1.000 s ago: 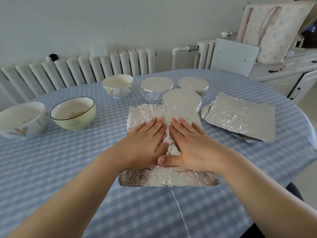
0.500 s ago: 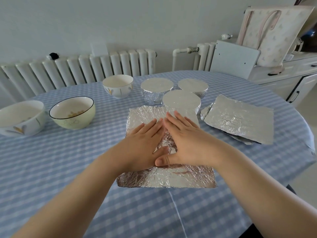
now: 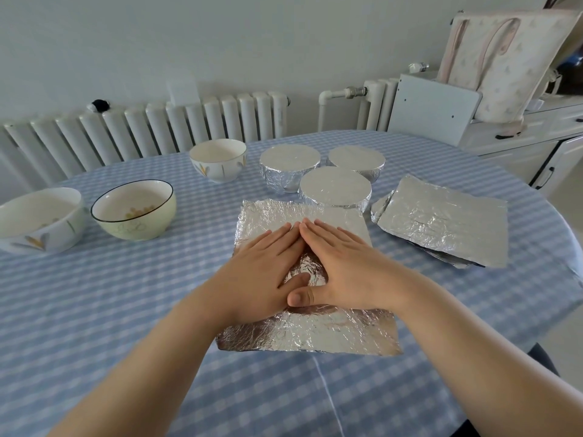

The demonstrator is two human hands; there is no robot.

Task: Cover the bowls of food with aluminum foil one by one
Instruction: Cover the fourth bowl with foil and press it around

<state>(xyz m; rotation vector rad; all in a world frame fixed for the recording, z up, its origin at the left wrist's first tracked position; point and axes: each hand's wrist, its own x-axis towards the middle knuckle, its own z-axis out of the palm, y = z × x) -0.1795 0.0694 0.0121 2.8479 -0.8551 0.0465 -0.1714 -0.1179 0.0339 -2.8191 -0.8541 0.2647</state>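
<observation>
Foil sheet (image 3: pixel 310 329) lying flat on checked tablecloth (image 3: pixel 126 310), near centre | left hand (image 3: pixel 262 272) and right hand (image 3: pixel 344 269) pressing flat on it, fingers straight and together, fingertips meeting | three foil-covered bowls (image 3: pixel 335 188) sitting just beyond | three uncovered bowls (image 3: pixel 134 209) standing far left | foil stack (image 3: pixel 441 220) lying right

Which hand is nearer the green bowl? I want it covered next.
Left. The left hand lies flat on the foil sheet, on the green bowl's side; the right hand lies beyond it, farther away.
</observation>
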